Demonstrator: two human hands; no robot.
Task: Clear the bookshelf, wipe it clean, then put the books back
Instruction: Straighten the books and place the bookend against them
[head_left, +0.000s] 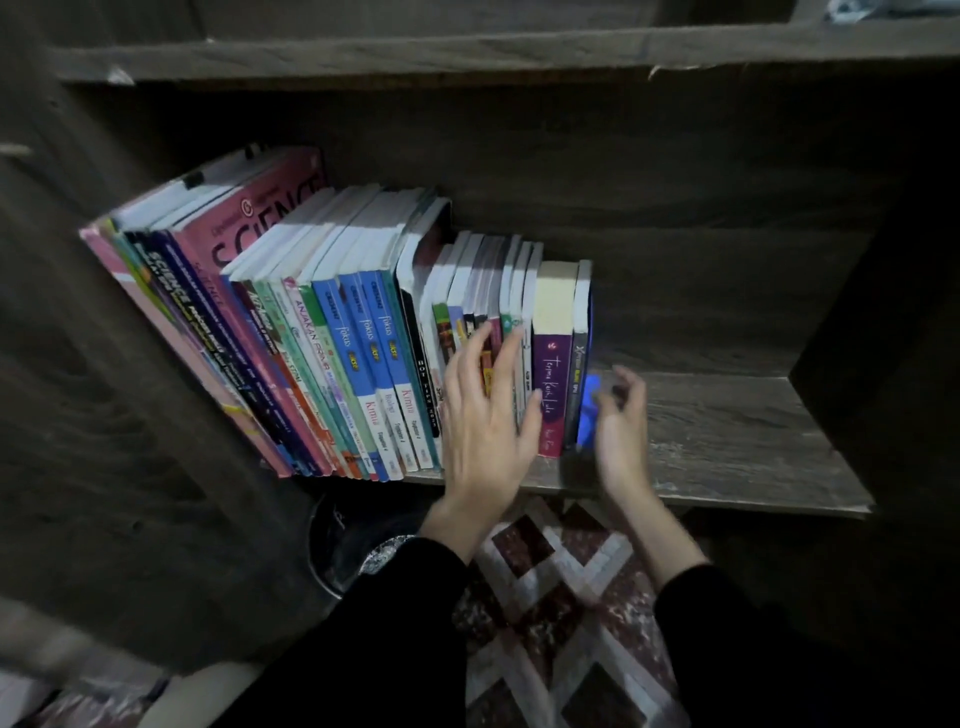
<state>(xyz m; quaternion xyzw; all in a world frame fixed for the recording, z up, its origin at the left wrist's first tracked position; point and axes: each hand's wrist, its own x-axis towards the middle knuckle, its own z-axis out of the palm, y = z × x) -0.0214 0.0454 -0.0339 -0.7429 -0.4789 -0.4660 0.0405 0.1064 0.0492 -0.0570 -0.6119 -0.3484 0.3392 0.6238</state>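
A row of books (332, 332) stands on the dark wooden shelf board (727, 441), leaning against the left wall. My left hand (483, 415) lies flat with straight fingers on the spines of the thin books near the row's right end. A purple-spined book (551, 384) and a thin dark book with a blue cover (584, 364) close the row. My right hand (621, 431) is beside that last book, fingers loosely curled and blurred, holding nothing that I can see.
The shelf's right half is bare wood up to the dark right side wall (883, 389). Another shelf board (467, 52) runs above. Below are a dark round bin (353, 540) and a patterned rug (561, 623).
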